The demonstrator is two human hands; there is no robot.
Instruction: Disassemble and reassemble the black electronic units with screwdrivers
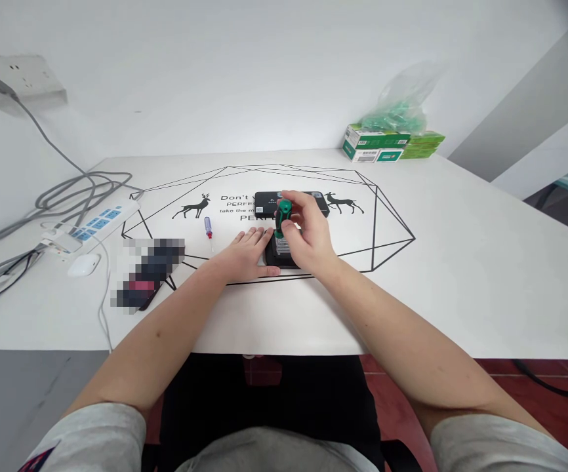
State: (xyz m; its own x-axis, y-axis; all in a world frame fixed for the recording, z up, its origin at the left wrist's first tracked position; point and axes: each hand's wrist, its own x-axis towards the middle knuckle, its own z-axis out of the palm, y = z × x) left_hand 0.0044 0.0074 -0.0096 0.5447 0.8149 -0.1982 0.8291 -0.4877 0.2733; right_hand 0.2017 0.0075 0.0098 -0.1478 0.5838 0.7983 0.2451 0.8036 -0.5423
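Observation:
My right hand (311,233) grips a green and black screwdriver handle (284,213), which stands upright over a small black case (280,260). Grey rows, perhaps bits, show inside that case, though my right hand covers part of it. Flat on the table, my left hand (247,254) has its fingers stretched out, with fingertips and thumb against the case's left side. Just behind lies a black lid or box (266,204) with a small label. To the left of my left hand rests a little screwdriver with a translucent blue handle (208,226).
At left on the white table (485,282) are a blurred-out phone-like object (152,272), a white earbud case (84,264), a power strip (104,223) and coiled grey cables (62,196). Green-white boxes (377,141) under a plastic bag (402,108) stand at back right.

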